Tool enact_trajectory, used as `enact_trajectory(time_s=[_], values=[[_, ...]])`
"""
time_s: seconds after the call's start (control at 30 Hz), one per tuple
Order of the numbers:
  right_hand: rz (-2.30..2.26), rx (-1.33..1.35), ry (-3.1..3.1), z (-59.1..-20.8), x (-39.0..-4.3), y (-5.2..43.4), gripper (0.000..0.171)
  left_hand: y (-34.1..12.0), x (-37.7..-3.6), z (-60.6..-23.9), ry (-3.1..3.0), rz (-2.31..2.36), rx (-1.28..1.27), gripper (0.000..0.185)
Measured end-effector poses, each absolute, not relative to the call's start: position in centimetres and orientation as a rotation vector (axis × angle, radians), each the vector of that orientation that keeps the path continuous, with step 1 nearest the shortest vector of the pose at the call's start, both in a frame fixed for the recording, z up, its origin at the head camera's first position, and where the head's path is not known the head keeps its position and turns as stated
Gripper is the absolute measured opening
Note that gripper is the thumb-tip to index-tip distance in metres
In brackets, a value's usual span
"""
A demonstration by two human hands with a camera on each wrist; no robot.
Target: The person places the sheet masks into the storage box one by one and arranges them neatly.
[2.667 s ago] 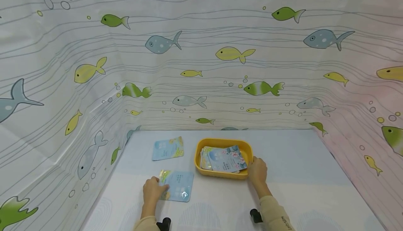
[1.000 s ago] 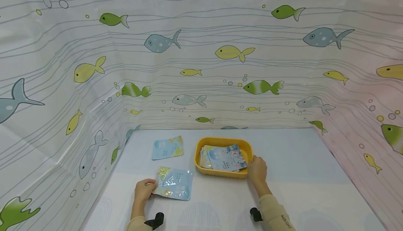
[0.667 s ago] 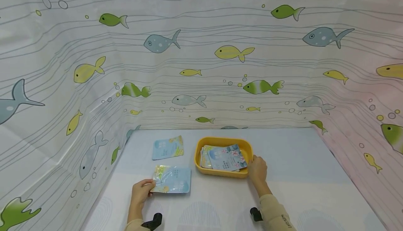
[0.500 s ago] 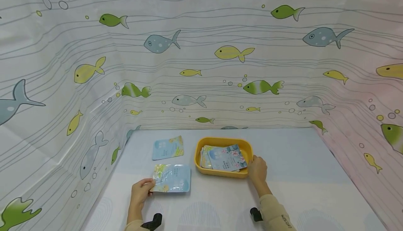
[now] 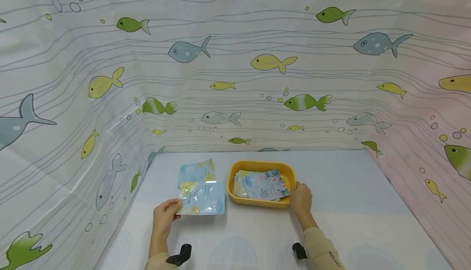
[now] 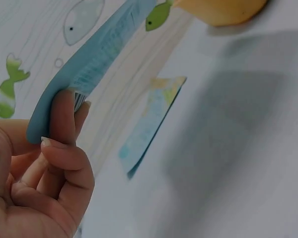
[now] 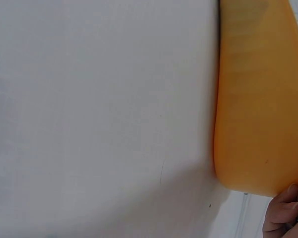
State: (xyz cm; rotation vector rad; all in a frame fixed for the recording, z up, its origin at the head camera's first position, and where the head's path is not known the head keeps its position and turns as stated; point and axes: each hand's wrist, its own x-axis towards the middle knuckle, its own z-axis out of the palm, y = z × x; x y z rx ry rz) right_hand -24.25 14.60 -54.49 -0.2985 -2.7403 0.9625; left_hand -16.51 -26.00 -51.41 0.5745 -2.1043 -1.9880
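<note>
My left hand [image 5: 164, 217] pinches the left edge of a shiny light-blue sheet mask packet [image 5: 206, 198] with yellow flower print. The packet is raised off the table; in the left wrist view the held packet [image 6: 97, 54] appears edge-on, bent, with a barcode on its underside. Another blue packet [image 5: 193, 172] lies flat behind it, its front edge covered in the head view. My right hand [image 5: 301, 198] grips the right end of a yellow plastic tray [image 5: 243, 201]. Its curled fingers [image 7: 283, 210] show at the tray's corner in the right wrist view.
Inside the tray several packets [image 5: 265, 186] lie stacked, the top one blue-grey with pink flowers. The white table [image 5: 349, 192] meets a fish-printed curtain [image 5: 228, 98] at the back and along both sides.
My left hand slid the packet's edge off the table, took it between thumb and fingers, then lifted it up and away toward the rear packet. The right hand and tray have stayed put.
</note>
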Motion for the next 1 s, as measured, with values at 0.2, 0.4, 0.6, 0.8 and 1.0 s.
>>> enact_trajectory(time_s=[0.2, 0.4, 0.6, 0.8, 1.0], values=[[0.959, -0.290, -2.712, -54.6, -24.3, 14.7, 0.016, -23.9, -17.7, -50.6, -2.105, -2.012, 0.497, 0.031], [0.978, -0.290, -2.707, -54.6, -24.4, 14.7, 0.018, -21.5, -19.3, -50.7, -2.095, -2.041, 0.461, 0.029], [0.998, -0.306, -2.709, -54.5, -24.3, 14.6, 0.021, -19.2, -21.0, -50.9, -2.073, -2.078, 0.402, 0.026], [1.012, -0.305, -2.713, -54.7, -24.4, 14.6, 0.019, -16.8, -22.3, -50.7, -2.067, -2.135, 0.342, 0.026], [1.022, -0.307, -2.717, -54.7, -24.4, 14.5, 0.019, -14.8, -23.2, -50.7, -2.097, -2.126, 0.296, 0.023]])
